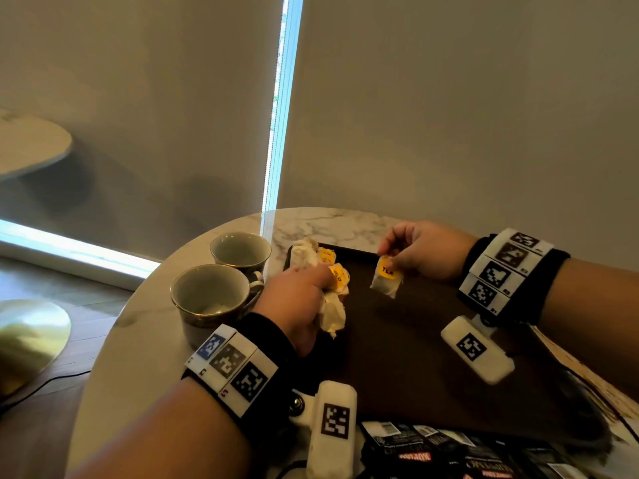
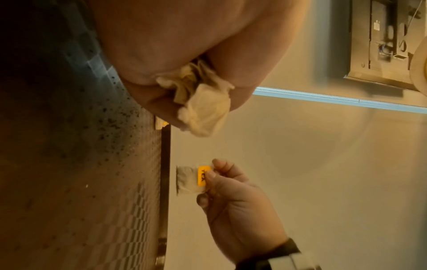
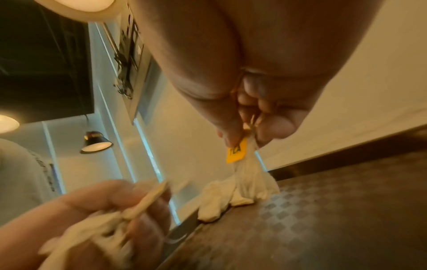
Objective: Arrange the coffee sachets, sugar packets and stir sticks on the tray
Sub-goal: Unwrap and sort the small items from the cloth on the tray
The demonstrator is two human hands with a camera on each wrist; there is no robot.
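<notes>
A dark brown tray [image 1: 408,357] lies on the round marble table [image 1: 145,347]. My left hand [image 1: 325,283] grips a bunch of white tea bags [image 1: 333,314] over the tray's left side; in the left wrist view the bunch [image 2: 203,111] sticks out of the fist. My right hand [image 1: 389,261] pinches the top of one tea bag [image 1: 384,286] with a yellow TEA tag [image 3: 236,151], and it hangs just above the tray's far part. More tea bags [image 1: 306,254] lie heaped in the tray's far left corner. Several black sachets [image 1: 446,451] lie at the table's near edge.
Two empty cups [image 1: 211,295] [image 1: 242,252] stand left of the tray, close to my left hand. Something pale and patterned [image 1: 587,371] lies along the tray's right edge. Window blinds hang right behind the table.
</notes>
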